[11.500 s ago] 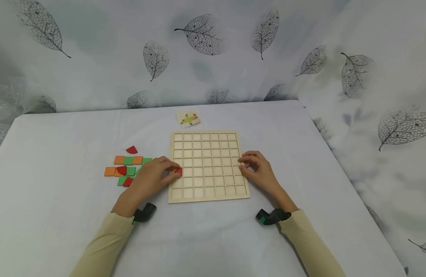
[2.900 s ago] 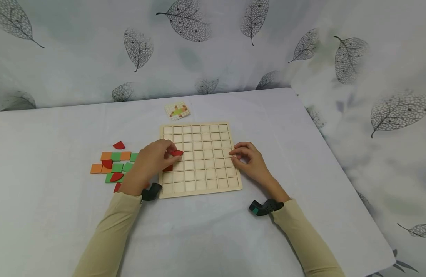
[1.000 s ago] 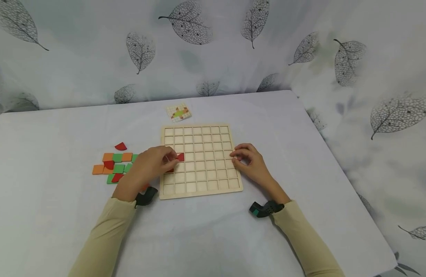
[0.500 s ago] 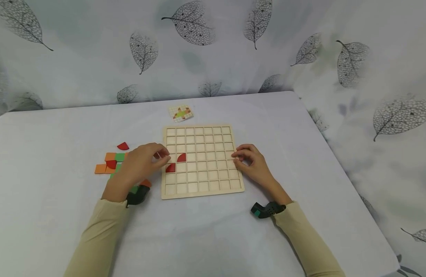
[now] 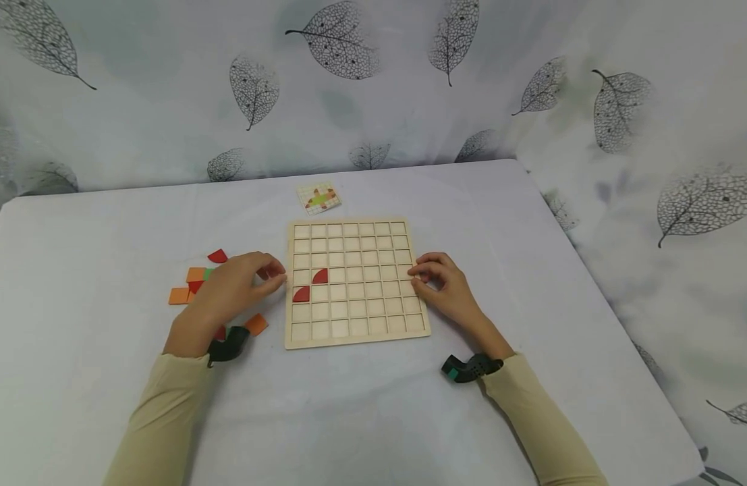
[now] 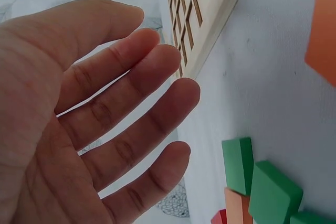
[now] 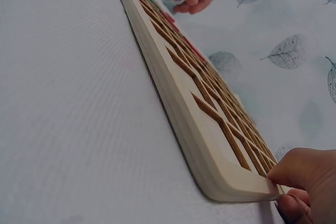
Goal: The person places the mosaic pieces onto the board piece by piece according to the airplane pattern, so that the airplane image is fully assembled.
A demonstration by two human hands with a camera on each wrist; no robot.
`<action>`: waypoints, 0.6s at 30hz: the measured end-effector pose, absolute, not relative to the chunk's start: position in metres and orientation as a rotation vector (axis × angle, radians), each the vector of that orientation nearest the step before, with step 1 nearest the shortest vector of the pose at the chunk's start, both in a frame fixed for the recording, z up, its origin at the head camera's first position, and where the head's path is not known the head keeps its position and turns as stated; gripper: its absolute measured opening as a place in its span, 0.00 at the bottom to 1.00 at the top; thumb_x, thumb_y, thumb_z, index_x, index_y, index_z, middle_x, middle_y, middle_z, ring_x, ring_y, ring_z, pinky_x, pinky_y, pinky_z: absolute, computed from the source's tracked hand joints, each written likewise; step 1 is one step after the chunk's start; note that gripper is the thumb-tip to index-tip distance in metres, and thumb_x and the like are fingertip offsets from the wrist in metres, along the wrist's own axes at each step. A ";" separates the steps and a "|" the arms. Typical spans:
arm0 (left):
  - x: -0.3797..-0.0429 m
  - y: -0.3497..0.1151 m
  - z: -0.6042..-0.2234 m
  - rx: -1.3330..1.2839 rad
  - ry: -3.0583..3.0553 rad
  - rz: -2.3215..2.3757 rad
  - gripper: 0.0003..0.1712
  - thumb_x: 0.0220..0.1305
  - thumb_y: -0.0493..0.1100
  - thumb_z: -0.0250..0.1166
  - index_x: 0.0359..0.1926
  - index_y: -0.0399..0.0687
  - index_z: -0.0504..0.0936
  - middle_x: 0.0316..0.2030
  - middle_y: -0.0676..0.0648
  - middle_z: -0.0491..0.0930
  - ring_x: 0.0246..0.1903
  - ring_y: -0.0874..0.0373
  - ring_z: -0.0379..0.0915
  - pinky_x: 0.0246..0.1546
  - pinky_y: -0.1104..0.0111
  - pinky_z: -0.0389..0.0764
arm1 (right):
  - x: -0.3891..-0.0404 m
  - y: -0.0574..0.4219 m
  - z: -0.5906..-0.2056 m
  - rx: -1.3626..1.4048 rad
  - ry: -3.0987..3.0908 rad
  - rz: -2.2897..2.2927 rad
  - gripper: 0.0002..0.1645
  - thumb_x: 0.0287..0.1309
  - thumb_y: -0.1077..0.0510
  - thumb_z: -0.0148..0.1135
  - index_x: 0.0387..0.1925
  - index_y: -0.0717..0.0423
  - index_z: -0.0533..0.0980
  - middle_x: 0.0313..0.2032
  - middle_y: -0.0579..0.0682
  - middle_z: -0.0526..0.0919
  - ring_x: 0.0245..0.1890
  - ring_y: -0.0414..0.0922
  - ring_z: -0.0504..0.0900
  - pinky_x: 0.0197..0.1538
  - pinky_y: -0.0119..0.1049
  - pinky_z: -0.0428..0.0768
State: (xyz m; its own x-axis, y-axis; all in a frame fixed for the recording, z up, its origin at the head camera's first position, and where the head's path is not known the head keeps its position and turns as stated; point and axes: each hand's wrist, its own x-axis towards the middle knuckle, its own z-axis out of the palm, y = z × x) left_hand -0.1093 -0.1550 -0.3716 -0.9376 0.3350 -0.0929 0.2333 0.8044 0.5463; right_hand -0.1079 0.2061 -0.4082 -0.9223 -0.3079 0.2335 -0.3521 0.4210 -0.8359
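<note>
My left hand [image 5: 230,287] hovers just left of the wooden grid board, fingers loosely bent with nothing in them; the left wrist view shows its fingers [image 6: 157,108] spread apart. The pale board [image 5: 356,292] lies flat with two red quarter-circle tiles in its cells: an upper one [image 5: 320,276] in the second column and a lower one [image 5: 301,294] in the first. At the board's right edge my right hand [image 5: 449,293] pinches the rim, its thumb [image 7: 296,166] on top of the corner in the right wrist view.
Loose tiles lie left of the board, partly hidden under my left arm: orange squares [image 5: 179,295], a red quarter-circle [image 5: 218,256], an orange piece [image 5: 256,324] and green blocks [image 6: 275,192]. A small pattern card [image 5: 319,198] lies behind the board.
My left hand set a second red quarter-circle tile into the board, let go and drew back left past the board's edge. My right hand stays at the right rim.
</note>
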 end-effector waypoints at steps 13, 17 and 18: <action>-0.107 -0.170 -0.372 0.427 2.794 0.837 0.13 0.67 0.45 0.62 0.47 0.41 0.82 0.42 0.43 0.81 0.45 0.48 0.76 0.49 0.52 0.75 | -0.108 0.205 -0.407 0.598 -2.618 1.547 0.09 0.56 0.73 0.63 0.41 0.73 0.80 0.50 0.70 0.73 0.39 0.59 0.75 0.47 0.31 0.74; -0.107 -0.173 -0.375 0.440 2.784 0.867 0.13 0.66 0.43 0.63 0.47 0.39 0.81 0.43 0.42 0.81 0.45 0.47 0.75 0.51 0.51 0.75 | -0.108 0.205 -0.407 0.595 -2.617 1.545 0.09 0.56 0.73 0.63 0.40 0.73 0.80 0.50 0.70 0.73 0.39 0.59 0.75 0.47 0.29 0.73; -0.106 -0.174 -0.376 0.439 2.781 0.872 0.13 0.66 0.42 0.63 0.47 0.39 0.81 0.43 0.42 0.81 0.46 0.47 0.75 0.51 0.51 0.75 | -0.108 0.205 -0.407 0.595 -2.618 1.545 0.09 0.56 0.73 0.63 0.40 0.73 0.80 0.50 0.70 0.73 0.39 0.59 0.75 0.47 0.29 0.73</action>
State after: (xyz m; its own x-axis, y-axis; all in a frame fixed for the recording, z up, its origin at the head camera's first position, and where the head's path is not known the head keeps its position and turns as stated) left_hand -0.1064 -0.1738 -0.3760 -0.9372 0.3357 -0.0952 0.2212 0.7826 0.5819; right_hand -0.1078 0.2050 -0.4069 -0.9254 -0.3022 0.2289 -0.3464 0.4289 -0.8343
